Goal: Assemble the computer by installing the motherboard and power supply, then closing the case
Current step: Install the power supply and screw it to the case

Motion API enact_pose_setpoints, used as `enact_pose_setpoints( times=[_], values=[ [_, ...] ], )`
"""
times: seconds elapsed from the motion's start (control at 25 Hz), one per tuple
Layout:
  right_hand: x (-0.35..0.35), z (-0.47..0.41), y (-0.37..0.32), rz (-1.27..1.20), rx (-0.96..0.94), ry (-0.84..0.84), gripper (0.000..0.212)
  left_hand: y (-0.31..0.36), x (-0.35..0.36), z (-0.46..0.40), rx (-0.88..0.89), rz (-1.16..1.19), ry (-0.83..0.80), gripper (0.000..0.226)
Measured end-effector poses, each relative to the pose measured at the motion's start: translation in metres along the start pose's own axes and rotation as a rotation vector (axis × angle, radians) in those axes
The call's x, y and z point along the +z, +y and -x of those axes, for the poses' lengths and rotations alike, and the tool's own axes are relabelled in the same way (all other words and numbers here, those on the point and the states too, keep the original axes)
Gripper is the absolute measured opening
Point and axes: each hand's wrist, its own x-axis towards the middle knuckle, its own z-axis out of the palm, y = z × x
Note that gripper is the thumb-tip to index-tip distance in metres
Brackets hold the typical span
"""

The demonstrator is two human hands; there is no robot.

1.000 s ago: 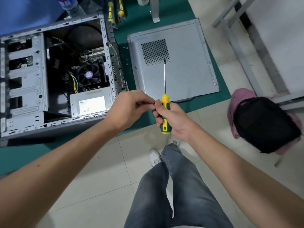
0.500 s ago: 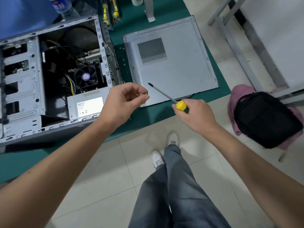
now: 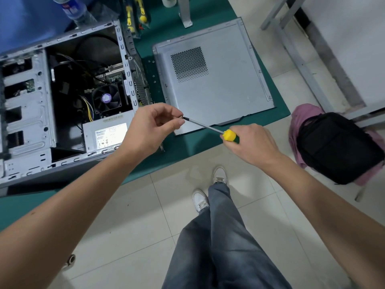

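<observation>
A: Head view. What was the condition of each hand?

B: The right hand (image 3: 250, 142) was wrapped around the yellow-and-green plastic handle of a long-shafted screwdriver (image 3: 228, 135), with the steel shaft angled up and to the left. The left hand (image 3: 149, 130) pinched a small metal screw (image 3: 181, 117) between thumb and forefinger, right at the screwdriver tip. Whether screw and tip were touching could not be determined.

A: Where was the case?

B: The open grey steel computer case (image 3: 27, 113) lay on its side on the green-covered table (image 3: 187, 147), to the left of both hands. Inside, a black CPU cooling fan with a purple centre label (image 3: 106, 99) was mounted on the motherboard (image 3: 108, 77). The grey boxed power supply with a white label (image 3: 108, 134) sat in the near corner of the case, just below the fan and partly behind the left hand.

A: And the cover?

B: The flat grey metal side panel with a perforated vent square (image 3: 214, 80) lay on the table to the right of the case, apart from it. The screwdriver shaft crossed above its near edge.

A: Other items?

B: A black bag on a pink cloth (image 3: 337, 147) rested to the right, beside the table. A clear plastic water bottle (image 3: 73, 9) stood behind the case.
</observation>
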Motion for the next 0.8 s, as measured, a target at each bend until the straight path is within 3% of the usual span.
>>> enact_pose_setpoints(
  times=[0.16, 0.24, 0.32, 0.52, 0.68, 0.8],
  values=[
    [-0.009, -0.006, 0.008, 0.091, -0.022, -0.072, 0.032, 0.001, -0.003, -0.008, 0.081, -0.242, -0.068, 0.009],
    [-0.014, -0.011, 0.009, 0.220, -0.037, -0.087, 0.026, 0.002, -0.004, -0.014, 0.142, -0.455, -0.134, 0.007],
    [-0.019, -0.016, 0.008, 0.185, -0.033, -0.099, 0.018, 0.003, -0.007, -0.026, 0.186, -0.669, -0.209, 0.007],
    [-0.030, -0.034, 0.011, -0.458, 0.065, -0.417, 0.034, 0.007, -0.014, -0.077, 0.079, -0.935, -0.451, 0.012],
    [-0.021, -0.043, 0.025, -0.899, 0.256, -0.371, 0.030, -0.008, -0.001, -0.096, 0.018, -1.119, -0.668, 0.008],
    [-0.003, -0.042, 0.031, -1.243, 0.430, -0.379, 0.014, -0.023, 0.006, -0.105, -0.021, -1.201, -0.760, 0.009]
  ],
)
